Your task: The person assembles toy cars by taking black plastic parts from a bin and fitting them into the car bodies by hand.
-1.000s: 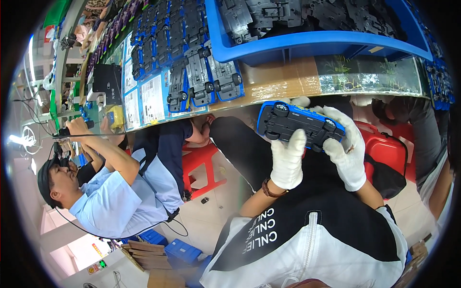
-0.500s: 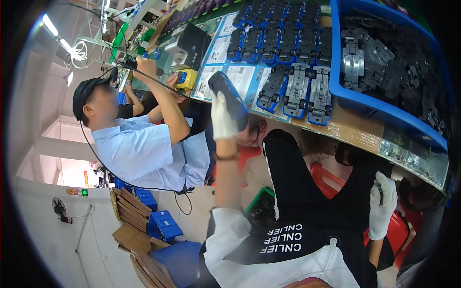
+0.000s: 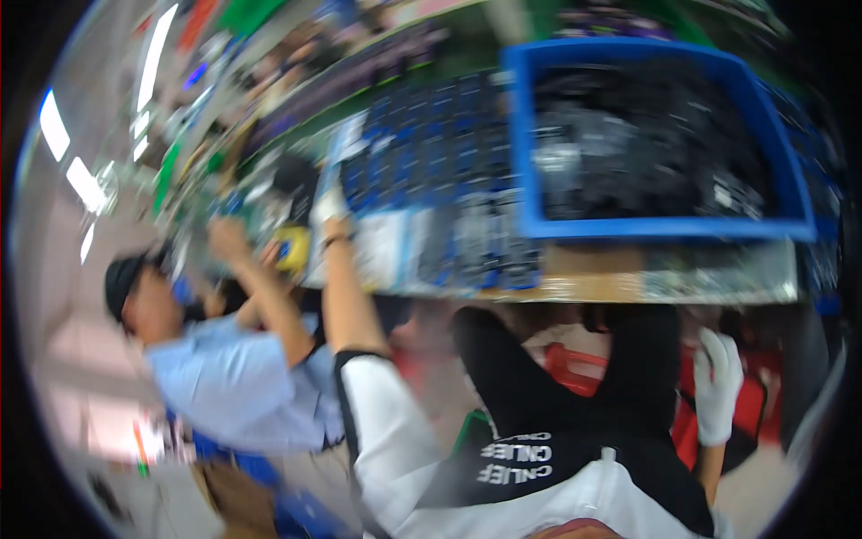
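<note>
My left hand point(image 3: 331, 207), in a white glove, reaches over the table to the left end of the rows of toy car undersides point(image 3: 431, 144). These are black chassis with blue edges. Motion smears its fingers, so I cannot make out whether a car is in them. Several more cars, some greyish, lie in a nearer row point(image 3: 480, 242). My right hand point(image 3: 717, 388), gloved too, stays low beside my right leg, away from the table. Its fingers are loosely bent, with a gap at the thumb and nothing visible in them.
A large blue bin point(image 3: 664, 230) of black plastic parts stands on the table, right of the cars. White printed sheets point(image 3: 375, 244) lie near the left hand. At the left a person in a light blue shirt point(image 3: 224, 377) works beside a yellow object point(image 3: 294, 249). A red stool point(image 3: 575, 366) is below.
My left hand, which held a blue-edged toy car near the table's front edge, has moved farther in, to the rows' left end. The whole view has turned. My right hand stays low.
</note>
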`<act>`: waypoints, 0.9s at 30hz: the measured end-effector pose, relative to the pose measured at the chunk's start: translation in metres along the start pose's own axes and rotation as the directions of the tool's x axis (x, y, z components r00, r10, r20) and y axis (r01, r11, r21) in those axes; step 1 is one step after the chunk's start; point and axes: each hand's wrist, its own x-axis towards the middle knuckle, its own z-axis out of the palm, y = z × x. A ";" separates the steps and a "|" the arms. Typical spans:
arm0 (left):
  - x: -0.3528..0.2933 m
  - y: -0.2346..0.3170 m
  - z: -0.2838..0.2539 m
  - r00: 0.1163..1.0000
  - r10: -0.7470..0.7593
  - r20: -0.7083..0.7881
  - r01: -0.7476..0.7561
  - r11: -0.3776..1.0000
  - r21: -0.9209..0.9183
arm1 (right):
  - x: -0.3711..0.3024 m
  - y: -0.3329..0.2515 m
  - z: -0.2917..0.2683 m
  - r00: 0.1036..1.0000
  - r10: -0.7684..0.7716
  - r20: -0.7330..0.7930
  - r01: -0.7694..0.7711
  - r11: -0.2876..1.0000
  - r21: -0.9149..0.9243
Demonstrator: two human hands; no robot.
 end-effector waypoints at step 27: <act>-0.300 0.440 -0.193 0.611 0.748 0.260 0.791 -0.565 -0.233 | -0.001 0.045 -0.057 0.974 0.192 -0.120 -0.178 0.977 0.121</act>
